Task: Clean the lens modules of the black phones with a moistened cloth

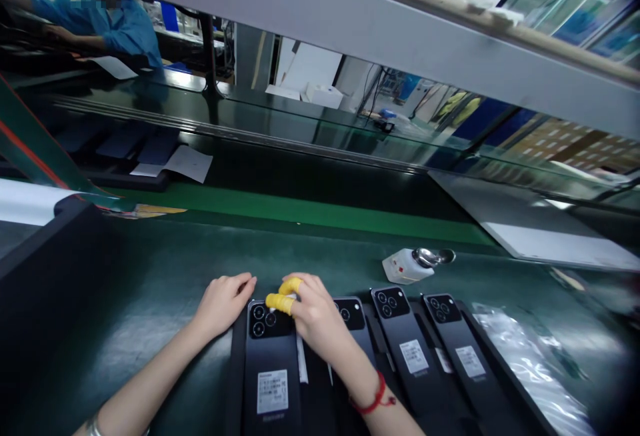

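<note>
Phones lie in a row at lower centre; we rest our left hand (223, 303) curled on the leftmost phone (270, 363), right hand (313, 316) pinching at its camera corner. Stiff, slick, scratch-prone; hold by edges.

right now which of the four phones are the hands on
The leftmost phone: left hand at its top corner, right hand over its camera end. The other three lie untouched.

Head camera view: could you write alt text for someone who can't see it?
Two bare hands rest at the top of a black phone, first in a row of four lying back-up on a dark green bench: left hand at its corner, right hand, two fingers yellow-capped, beside its camera lenses. A white dispenser bottle lies behind.
</note>
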`<state>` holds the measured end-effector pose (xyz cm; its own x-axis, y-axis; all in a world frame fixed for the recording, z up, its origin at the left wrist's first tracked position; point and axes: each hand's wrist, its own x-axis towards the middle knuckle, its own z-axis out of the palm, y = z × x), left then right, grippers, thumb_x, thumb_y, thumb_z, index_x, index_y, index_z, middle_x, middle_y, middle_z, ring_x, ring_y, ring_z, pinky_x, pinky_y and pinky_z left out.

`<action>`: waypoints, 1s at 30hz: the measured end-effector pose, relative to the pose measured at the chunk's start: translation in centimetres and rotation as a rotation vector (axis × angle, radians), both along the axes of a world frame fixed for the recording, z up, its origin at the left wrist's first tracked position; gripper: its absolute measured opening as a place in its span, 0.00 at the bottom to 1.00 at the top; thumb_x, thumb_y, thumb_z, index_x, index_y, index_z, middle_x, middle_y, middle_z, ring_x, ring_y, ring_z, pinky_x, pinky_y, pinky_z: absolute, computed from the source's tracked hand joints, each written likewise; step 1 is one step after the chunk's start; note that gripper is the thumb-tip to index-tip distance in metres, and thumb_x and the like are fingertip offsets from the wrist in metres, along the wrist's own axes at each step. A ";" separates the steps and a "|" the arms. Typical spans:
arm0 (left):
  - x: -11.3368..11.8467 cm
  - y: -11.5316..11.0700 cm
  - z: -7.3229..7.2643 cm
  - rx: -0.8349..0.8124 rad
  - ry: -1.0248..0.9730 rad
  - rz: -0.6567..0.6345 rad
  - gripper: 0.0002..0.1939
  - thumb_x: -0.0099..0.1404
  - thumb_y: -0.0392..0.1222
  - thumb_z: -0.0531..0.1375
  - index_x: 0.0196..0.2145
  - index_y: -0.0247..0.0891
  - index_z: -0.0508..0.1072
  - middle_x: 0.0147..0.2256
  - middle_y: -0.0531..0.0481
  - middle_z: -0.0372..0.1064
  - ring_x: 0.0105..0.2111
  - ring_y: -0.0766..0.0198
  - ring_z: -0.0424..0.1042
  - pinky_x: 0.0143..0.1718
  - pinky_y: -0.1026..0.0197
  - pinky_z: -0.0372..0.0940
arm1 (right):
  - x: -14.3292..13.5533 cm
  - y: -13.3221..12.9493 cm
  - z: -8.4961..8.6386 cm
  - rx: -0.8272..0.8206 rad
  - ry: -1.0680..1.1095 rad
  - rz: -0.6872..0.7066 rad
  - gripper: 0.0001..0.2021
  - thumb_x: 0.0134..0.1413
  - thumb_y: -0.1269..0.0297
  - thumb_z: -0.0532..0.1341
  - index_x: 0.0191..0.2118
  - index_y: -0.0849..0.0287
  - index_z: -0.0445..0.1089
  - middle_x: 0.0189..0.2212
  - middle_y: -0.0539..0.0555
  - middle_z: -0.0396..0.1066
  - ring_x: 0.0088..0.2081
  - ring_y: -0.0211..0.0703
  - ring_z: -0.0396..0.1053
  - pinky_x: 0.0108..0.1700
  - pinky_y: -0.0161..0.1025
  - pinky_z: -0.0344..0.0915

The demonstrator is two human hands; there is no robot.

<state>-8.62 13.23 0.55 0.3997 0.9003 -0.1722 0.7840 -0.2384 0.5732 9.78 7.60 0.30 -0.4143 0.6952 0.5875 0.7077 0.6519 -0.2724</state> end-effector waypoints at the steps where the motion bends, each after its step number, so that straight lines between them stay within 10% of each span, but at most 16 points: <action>1: 0.0 0.0 0.1 -0.003 0.002 -0.002 0.17 0.65 0.47 0.41 0.21 0.39 0.55 0.20 0.52 0.60 0.24 0.61 0.63 0.29 0.61 0.48 | 0.8 0.1 0.2 -0.004 -0.009 -0.018 0.19 0.51 0.86 0.52 0.37 0.56 0.73 0.33 0.54 0.67 0.43 0.45 0.62 0.42 0.42 0.62; 6: 0.0 0.1 0.1 -0.006 -0.003 -0.004 0.17 0.65 0.48 0.41 0.21 0.39 0.56 0.21 0.51 0.60 0.24 0.60 0.63 0.29 0.61 0.48 | 1.6 -0.8 0.6 0.037 -0.055 -0.179 0.22 0.48 0.86 0.49 0.38 0.56 0.72 0.33 0.56 0.65 0.45 0.47 0.61 0.47 0.49 0.60; 14: 0.1 0.0 0.2 -0.018 -0.005 -0.001 0.18 0.63 0.50 0.40 0.21 0.40 0.55 0.20 0.52 0.58 0.23 0.61 0.61 0.29 0.62 0.46 | -1.2 -0.8 0.2 0.116 -0.042 -0.008 0.17 0.51 0.84 0.50 0.26 0.59 0.71 0.30 0.53 0.65 0.44 0.44 0.62 0.51 0.47 0.56; 30: -0.1 0.3 -0.1 -0.020 -0.024 -0.004 0.18 0.63 0.52 0.40 0.22 0.40 0.55 0.20 0.52 0.58 0.24 0.60 0.62 0.29 0.61 0.46 | 0.0 -0.6 0.0 -0.049 0.044 -0.127 0.26 0.46 0.88 0.52 0.37 0.46 0.74 0.32 0.50 0.66 0.45 0.44 0.60 0.58 0.55 0.41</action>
<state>-8.68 13.49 0.48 0.4075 0.8953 -0.1801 0.7691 -0.2301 0.5963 9.81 7.02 0.34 -0.2954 0.7688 0.5672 0.7705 0.5428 -0.3344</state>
